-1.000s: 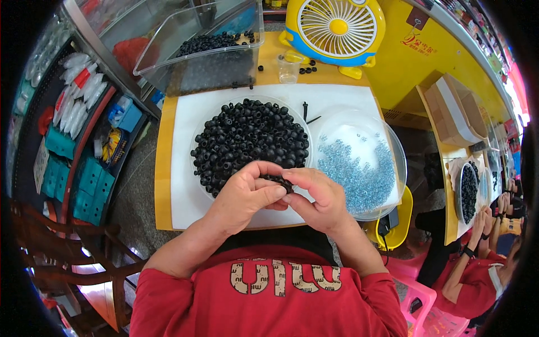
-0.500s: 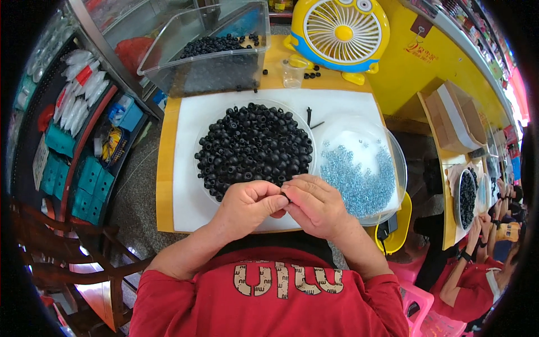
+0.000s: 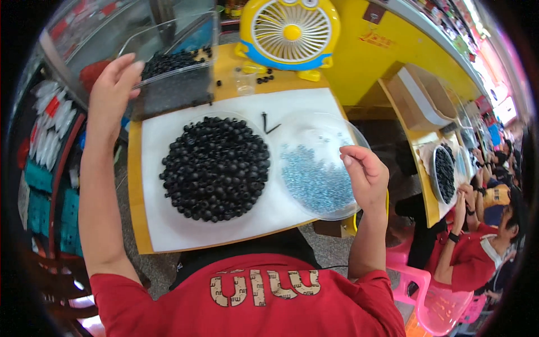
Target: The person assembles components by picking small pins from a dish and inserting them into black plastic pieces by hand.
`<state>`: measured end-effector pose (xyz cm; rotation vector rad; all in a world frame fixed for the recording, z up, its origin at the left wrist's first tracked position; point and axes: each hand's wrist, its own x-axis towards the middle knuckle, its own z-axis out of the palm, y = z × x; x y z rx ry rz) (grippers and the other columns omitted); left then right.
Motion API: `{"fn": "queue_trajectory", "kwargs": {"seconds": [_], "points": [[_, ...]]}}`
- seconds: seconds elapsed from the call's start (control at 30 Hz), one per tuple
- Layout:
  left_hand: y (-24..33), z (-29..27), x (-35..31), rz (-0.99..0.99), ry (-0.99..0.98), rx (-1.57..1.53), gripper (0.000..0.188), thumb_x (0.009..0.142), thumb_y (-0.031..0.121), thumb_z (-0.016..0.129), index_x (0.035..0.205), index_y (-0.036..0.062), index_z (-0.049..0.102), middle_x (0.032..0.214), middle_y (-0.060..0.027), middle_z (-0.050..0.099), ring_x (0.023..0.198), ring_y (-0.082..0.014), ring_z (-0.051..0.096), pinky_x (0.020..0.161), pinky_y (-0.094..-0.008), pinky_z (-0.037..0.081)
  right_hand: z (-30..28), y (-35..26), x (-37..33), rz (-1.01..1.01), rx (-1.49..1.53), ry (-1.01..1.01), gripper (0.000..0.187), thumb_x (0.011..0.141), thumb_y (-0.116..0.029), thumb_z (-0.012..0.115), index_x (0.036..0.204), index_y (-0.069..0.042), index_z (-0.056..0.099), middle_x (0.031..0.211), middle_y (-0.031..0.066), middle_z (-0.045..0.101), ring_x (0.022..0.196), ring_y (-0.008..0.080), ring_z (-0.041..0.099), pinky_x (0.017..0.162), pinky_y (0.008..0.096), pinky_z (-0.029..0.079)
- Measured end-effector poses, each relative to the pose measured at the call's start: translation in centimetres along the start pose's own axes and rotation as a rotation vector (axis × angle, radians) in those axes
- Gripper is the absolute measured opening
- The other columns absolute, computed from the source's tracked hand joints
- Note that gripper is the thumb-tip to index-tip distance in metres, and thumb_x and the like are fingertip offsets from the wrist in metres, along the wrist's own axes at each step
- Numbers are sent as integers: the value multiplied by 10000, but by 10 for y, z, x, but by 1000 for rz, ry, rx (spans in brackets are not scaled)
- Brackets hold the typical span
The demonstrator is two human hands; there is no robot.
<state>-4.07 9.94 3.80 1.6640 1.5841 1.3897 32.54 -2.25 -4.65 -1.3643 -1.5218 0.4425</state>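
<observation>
My left hand point(image 3: 115, 84) is raised at the near left rim of a clear plastic bin point(image 3: 174, 92). Its fingers are stretched out and apart, with nothing seen in them. Small black parts point(image 3: 174, 63) lie inside that bin. Over the right side of a round clear tray point(image 3: 352, 126), my right hand point(image 3: 368, 177) holds thumb and fingertips together; whatever may be between them is too small to make out. Tiny pale-blue clear pieces point(image 3: 317, 182) fill much of this tray. Left of it, a round tray is heaped with black, bead-like parts point(image 3: 216, 168) with holes.
A white sheet point(image 3: 168, 238) covers most of the yellow table point(image 3: 137, 208). Two thin black pieces point(image 3: 266, 121) lie between the trays. A small clear cup point(image 3: 245, 84) and a yellow fan point(image 3: 291, 36) stand behind. At right, a person in red point(image 3: 469, 253) works at another table.
My hands were together at the front of the black heap. Now they are apart: the left has gone up and left to the bin, the right over the blue pieces. The view has shifted.
</observation>
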Motion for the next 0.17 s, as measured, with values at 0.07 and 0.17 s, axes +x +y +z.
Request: {"fn": "queue_trajectory", "kwargs": {"seconds": [0.07, 0.17], "points": [[-8, 9, -15, -71, -102, -98, 314, 807, 219, 535, 1044, 14, 531, 923, -50, 567, 797, -97, 528, 676, -230, 432, -11, 11, 1, 57, -69, -4, 122, 745, -46, 573, 855, 2, 593, 801, 109, 616, 763, 170, 592, 680, 253, 447], [-19, 28, -40, -113, -257, -126, 197, 795, 166, 551, 944, 40, 578, 852, -9, 581, 725, -81, 536, 609, -218, 444, -12, 32, 6, 27, -314, -179, 132, 761, -94, 563, 863, -20, 602, 852, 142, 620, 796, 240, 601, 709, 311, 459]]}}
